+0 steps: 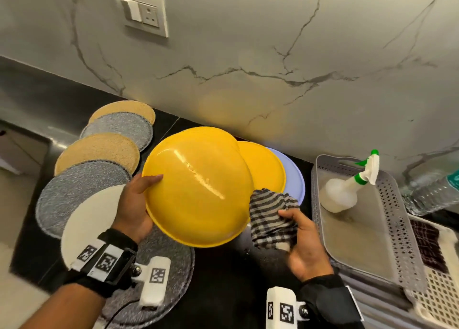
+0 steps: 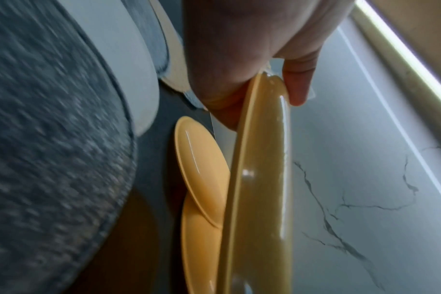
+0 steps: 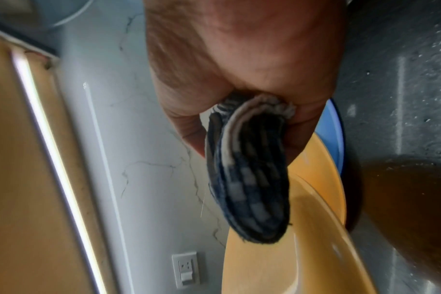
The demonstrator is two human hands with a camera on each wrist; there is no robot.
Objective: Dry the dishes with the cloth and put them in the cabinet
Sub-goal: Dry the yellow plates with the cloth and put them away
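Observation:
My left hand grips the left rim of a large yellow plate, thumb on the upper face, and holds it tilted above the black counter. In the left wrist view the same yellow plate shows edge-on, pinched by that left hand. My right hand grips a folded black-and-grey checked cloth at the plate's right edge. The right wrist view shows the cloth bunched in my right hand against the plate. A second yellow plate lies on a blue plate behind.
Round grey and tan mats and a white disc overlap at the left. A grey perforated tray with a white spray bottle stands at the right, beside a white basket. A marble wall with a socket rises behind.

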